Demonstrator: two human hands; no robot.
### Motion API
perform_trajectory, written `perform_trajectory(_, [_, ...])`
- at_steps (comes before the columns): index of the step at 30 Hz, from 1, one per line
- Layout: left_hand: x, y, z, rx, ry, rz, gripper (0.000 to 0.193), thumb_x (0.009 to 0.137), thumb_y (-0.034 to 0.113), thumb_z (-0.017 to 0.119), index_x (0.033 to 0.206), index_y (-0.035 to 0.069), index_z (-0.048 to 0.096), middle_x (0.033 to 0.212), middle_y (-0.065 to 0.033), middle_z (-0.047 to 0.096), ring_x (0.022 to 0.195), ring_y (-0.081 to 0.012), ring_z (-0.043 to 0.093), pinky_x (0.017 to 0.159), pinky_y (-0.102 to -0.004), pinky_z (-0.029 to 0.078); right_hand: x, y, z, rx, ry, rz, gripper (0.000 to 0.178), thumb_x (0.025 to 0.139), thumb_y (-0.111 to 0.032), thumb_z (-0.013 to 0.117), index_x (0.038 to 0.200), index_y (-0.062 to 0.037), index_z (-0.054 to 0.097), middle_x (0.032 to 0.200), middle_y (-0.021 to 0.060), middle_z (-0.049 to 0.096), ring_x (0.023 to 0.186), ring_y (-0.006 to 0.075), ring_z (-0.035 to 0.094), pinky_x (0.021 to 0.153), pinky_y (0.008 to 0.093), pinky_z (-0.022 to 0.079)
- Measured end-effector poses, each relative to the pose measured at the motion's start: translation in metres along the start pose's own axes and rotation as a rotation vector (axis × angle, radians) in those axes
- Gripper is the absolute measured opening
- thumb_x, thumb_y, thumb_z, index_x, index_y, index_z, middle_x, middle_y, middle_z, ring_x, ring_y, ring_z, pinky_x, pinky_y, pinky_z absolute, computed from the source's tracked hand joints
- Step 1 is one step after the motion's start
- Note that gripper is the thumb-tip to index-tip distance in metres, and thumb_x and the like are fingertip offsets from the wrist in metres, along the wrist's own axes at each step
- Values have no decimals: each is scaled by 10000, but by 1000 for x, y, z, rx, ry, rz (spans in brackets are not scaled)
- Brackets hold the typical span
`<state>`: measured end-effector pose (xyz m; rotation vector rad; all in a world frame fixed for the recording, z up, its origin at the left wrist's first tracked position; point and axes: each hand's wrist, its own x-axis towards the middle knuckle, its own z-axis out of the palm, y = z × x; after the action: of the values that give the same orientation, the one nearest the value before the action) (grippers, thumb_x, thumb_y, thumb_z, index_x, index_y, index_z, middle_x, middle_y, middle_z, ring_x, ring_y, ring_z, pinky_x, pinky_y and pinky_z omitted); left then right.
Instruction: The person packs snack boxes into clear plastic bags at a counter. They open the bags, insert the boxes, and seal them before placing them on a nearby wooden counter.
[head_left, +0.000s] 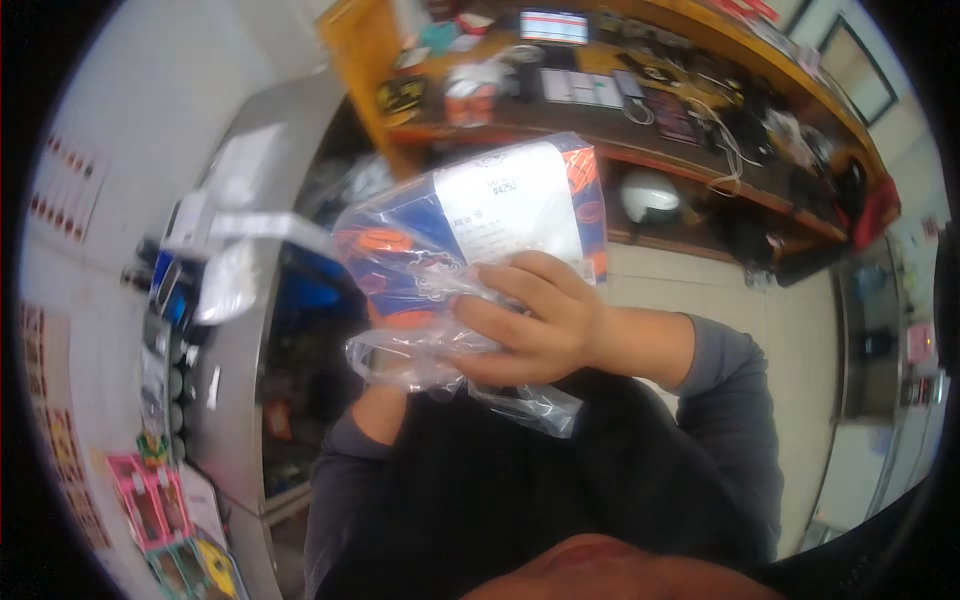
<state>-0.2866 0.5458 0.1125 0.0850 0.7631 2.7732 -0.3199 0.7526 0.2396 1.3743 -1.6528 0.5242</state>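
A blue box (pixel 425 215) with orange printed shapes sits inside a clear plastic bag (pixel 400 345), held up in front of my chest. A white printed receipt (pixel 500 205) lies flat over the box's face. My right hand (pixel 535 315) is closed on the gathered plastic at the lower part of the bag, its fingers pointing left across it. Loose plastic hangs below that hand. My left hand (pixel 388 385) is mostly hidden behind the bag; its wrist shows at the lower left, and its fingers cannot be made out.
A metal counter (pixel 235 400) runs along the left, with a white device (pixel 205 235) and small pink trays (pixel 145 495). Ahead, a wooden desk (pixel 520 110) carries a lit screen (pixel 553 27), papers and cables. A white helmet (pixel 650 197) rests beneath it, above the tiled floor (pixel 720 290).
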Motion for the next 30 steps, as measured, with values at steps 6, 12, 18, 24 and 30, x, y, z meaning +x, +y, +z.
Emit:
perform_trajectory(6, [131, -66, 46, -19, -109, -207, 879, 795, 655, 498, 1399, 35, 348, 1413, -167, 411, 1275, -323, 429, 1027, -470, 394, -62, 96, -55, -99, -62, 107, 226, 752, -243, 666, 976, -236, 640, 1038, 56, 593, 926, 264, 590, 765, 371, 475])
perform_trajectory(12, [224, -106, 62, -33, -208, -392, 842, 803, 621, 520, 1390, 38, 367, 1403, -165, 422, 1269, -321, 435, 1031, -472, 392, -105, 158, -70, -198, -111, 217, 236, 751, -218, 639, 987, -229, 634, 1027, 64, 587, 931, 271, 585, 773, 376, 477])
perform_trajectory(18, [361, -125, 86, -101, -373, -488, 805, 811, 587, 542, 1381, 41, 386, 1394, -163, 433, 1263, -319, 442, 1035, -475, 391, -132, 265, -81, -290, -204, 307, 319, 732, -194, 663, 1039, -270, 628, 1085, 88, 600, 973, 290, 588, 794, 395, 489])
perform_trajectory(24, [515, -136, 140, -249, -482, -424, 688, 828, 489, 586, 1333, 42, 450, 1364, -156, 464, 1258, -321, 455, 1053, -489, 381, -225, 342, -114, -498, 106, 283, 483, 748, -210, 737, 1158, -369, 536, 1262, 72, 521, 1144, 339, 478, 859, 489, 394])
perform_trajectory(30, [681, -129, 213, -210, -454, -256, 737, 858, 631, 442, 1339, 73, 415, 1295, -142, 511, 1186, -340, 521, 975, -517, 482, -337, 350, -158, -666, -38, 841, 320, 682, -54, 674, 975, -176, 628, 1174, 125, 517, 1102, 365, 461, 849, 474, 402])
